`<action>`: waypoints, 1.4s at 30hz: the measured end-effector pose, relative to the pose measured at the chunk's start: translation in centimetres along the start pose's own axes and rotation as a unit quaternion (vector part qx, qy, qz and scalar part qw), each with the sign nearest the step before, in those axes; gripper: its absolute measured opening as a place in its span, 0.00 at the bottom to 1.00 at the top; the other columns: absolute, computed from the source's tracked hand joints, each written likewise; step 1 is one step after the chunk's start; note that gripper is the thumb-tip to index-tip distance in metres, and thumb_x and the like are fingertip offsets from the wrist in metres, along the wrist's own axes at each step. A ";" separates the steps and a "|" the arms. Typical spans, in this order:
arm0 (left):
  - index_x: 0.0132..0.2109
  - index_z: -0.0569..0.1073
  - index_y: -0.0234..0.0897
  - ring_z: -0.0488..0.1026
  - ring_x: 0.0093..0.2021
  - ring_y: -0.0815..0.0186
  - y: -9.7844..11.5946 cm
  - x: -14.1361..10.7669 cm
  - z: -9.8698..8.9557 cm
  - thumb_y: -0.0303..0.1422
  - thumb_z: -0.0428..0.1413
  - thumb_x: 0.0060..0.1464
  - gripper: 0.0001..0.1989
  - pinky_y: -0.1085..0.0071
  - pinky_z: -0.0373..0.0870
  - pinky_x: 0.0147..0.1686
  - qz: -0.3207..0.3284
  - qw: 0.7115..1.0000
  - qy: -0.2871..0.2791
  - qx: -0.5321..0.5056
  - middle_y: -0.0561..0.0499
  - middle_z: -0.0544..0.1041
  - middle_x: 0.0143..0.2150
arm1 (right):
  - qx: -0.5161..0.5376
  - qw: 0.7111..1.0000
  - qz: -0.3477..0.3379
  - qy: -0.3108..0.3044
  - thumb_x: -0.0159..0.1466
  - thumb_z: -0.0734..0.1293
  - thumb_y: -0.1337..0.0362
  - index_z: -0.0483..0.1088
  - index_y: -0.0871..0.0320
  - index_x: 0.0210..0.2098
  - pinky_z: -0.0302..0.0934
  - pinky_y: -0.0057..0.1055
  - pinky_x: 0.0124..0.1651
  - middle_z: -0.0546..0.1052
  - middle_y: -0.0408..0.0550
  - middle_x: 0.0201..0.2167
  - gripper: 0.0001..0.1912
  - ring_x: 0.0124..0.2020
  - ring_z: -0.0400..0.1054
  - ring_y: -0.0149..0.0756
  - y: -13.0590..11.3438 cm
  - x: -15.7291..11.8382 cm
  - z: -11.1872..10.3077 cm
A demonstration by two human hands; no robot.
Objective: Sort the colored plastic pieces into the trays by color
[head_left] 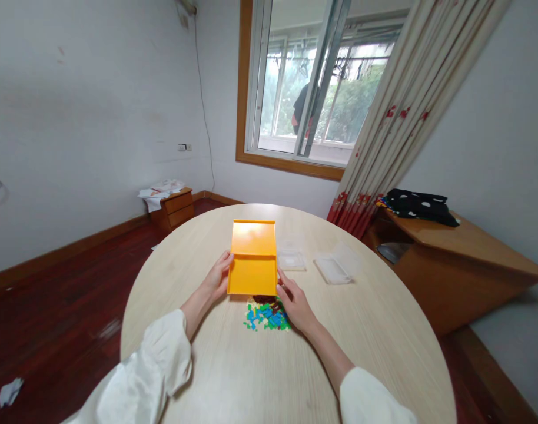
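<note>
Left hand (216,277) and right hand (295,305) fingers grip the orange box (252,259), tilted over small bricks (266,315) on the desk (233,365).

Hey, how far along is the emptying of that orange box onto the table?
Done: a pile of small colored bricks already lies on the round table. In hand: the left hand and right hand hold the orange box by its sides, tilted over the pile. Left: whether bricks remain inside cannot be seen; two clear plastic cases sit untouched beyond the box.
</note>
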State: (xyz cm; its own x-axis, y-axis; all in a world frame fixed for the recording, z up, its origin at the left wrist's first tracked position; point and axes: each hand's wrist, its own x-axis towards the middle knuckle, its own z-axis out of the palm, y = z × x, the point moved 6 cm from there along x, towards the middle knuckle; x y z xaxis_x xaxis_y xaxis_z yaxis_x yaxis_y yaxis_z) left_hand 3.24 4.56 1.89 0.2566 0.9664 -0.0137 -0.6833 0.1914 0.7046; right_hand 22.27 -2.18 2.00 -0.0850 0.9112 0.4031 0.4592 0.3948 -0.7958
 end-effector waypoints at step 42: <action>0.44 0.72 0.32 0.77 0.40 0.61 1.4 1.7 -5.3 0.27 0.49 0.58 0.09 0.63 0.74 0.44 0.062 0.984 0.166 0.009 0.44 0.79 0.38 | -0.100 0.994 0.021 -0.023 0.57 0.59 0.71 0.75 0.57 0.32 0.62 0.35 0.42 0.76 0.48 0.31 0.12 0.36 0.68 0.36 1.4 0.0 -0.9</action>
State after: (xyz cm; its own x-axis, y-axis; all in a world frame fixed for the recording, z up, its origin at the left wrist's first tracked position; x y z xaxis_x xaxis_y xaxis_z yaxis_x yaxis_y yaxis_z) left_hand -0.93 7.34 -0.86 -0.0671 0.9856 -0.1553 -0.6820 0.0683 0.7282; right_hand 23.67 -1.75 1.30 -0.1003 0.9325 0.3471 0.6298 0.3296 -0.7034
